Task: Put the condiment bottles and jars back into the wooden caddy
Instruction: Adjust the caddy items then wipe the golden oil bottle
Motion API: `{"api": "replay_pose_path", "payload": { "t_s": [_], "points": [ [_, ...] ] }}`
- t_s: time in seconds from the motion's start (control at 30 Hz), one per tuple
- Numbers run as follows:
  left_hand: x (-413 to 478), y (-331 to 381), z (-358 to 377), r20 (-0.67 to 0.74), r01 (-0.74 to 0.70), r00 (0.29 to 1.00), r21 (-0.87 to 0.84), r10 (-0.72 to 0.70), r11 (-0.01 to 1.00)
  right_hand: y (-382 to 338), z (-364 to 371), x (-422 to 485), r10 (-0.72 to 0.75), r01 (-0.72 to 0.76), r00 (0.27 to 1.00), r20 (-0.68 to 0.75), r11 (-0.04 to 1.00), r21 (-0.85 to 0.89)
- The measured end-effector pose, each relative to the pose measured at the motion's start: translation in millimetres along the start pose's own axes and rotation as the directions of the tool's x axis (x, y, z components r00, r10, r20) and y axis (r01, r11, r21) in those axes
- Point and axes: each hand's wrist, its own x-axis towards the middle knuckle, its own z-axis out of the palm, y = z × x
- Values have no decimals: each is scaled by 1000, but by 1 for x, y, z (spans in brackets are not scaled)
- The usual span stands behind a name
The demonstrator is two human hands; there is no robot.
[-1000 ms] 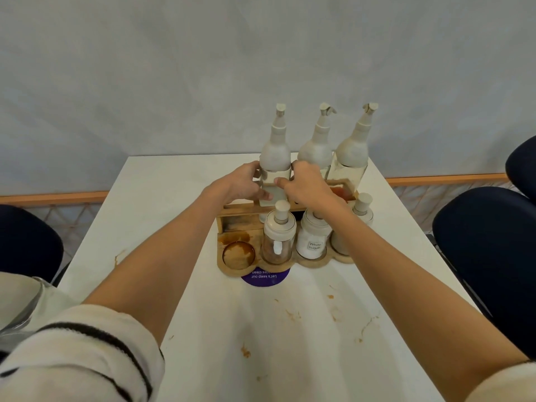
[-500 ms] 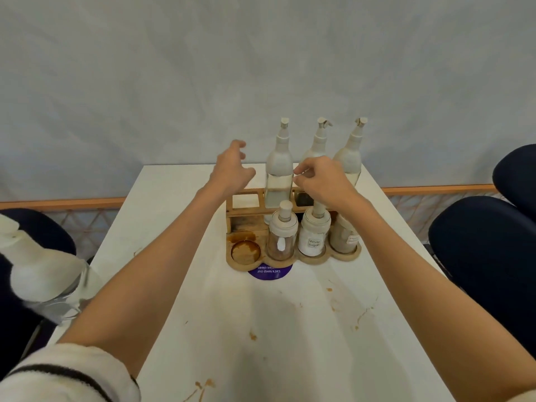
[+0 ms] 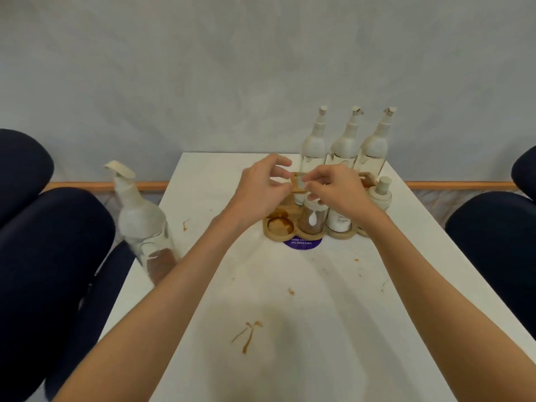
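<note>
Pump bottle outside the wooden caddy, standing near the left edge of the table, neck up and leaning slightly to the left; blurred, with brown liquid low in it. Lies well to the left of both hands and nearer the body than the caddy.

Left hand hovering over the caddy's left end, fingers loosely curled and spread, gripping nothing. Right hand just beside it above the front jars, fingers loosely curled, nothing seen in them; cannot tell whether the fingertips brush the caddy's rail.

Left hand plainly the nearer to the stray bottle, so probably the one to fetch it: sweep left and back toward the body, then grip round the upright body below the shoulder.

Back row holding three tall bottles, with the leftmost slot apparently free beneath the hands. Front row holding three jars, leftmost round socket bare and stained. Likely destination the back-left slot, lowered straight down and kept upright.
</note>
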Motion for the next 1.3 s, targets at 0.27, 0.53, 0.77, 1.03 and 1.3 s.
{"api": "replay_pose_path", "payload": {
  "t_s": [0.27,0.53,0.77,1.03,1.3],
  "points": [
    [-111,-38,-55,214,174,963,-37,-162,984,-41,63,-35,-12,-1,991,132,995,100],
    [-163,-139,-117,241,494,808,219,-537,841,-86,142,-48,-42,-9,929,367,991,136],
    [-151,-201,-146,-13,561,823,175,-568,809,-100,199,-45,-50,-51,897,440,975,216],
    [-109,-194,-130,26,263,963,-284,-266,922,-113,221,-40,-152,39,949,276,926,375],
    [-107,-174,-102,-126,292,941,-163,-313,942,-105,194,-41,-236,185,943,236,958,218]
  ]
}}
